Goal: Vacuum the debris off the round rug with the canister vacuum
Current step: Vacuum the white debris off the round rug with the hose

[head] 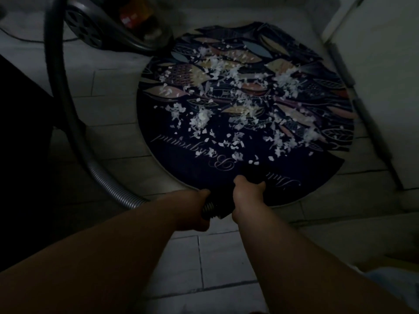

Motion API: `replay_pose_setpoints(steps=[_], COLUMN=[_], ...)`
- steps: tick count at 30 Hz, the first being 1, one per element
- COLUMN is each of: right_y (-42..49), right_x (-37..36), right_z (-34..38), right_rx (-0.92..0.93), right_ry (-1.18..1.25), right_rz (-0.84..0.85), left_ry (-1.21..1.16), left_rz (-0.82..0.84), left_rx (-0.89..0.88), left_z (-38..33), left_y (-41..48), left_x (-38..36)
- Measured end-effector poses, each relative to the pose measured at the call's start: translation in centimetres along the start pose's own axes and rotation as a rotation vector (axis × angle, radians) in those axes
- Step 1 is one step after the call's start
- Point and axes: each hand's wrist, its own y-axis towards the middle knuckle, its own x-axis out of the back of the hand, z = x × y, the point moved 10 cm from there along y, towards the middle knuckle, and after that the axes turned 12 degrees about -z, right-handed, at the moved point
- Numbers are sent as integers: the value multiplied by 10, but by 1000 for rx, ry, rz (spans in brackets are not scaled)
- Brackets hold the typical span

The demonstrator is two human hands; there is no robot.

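It's dim in here. The round rug (pixel 226 159) lies on the tiled floor (pixel 215 257), its fish-and-leaf pattern strewn with white debris (pixel 229 85) across the middle and far half. The canister vacuum (pixel 106 26) sits just beyond the rug's far left edge. Its ribbed hose (pixel 108 182) loops down the left side to the person. The left hand (pixel 196 210) has its fingers wrapped round the hose end. The right hand (pixel 247 197) grips the black wand (pixel 218 208) just ahead, over the rug's near edge.
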Motion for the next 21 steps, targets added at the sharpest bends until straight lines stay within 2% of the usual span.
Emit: replay_pose_setpoints(steps=[6, 13, 21], right_y=[25, 42, 72], right_x=[20, 25, 17], right_z=[-6, -2, 6], right_rx=[42, 111, 154], right_ry=[92, 196, 266], right_rz=[-72, -81, 32], left_ry=[36, -7, 9], left_rz=[-22, -91, -191], left_rx=[-127, -230, -342], left_z=[-20, -34, -40], left_y=[20, 37, 60], left_x=[-23, -31, -21])
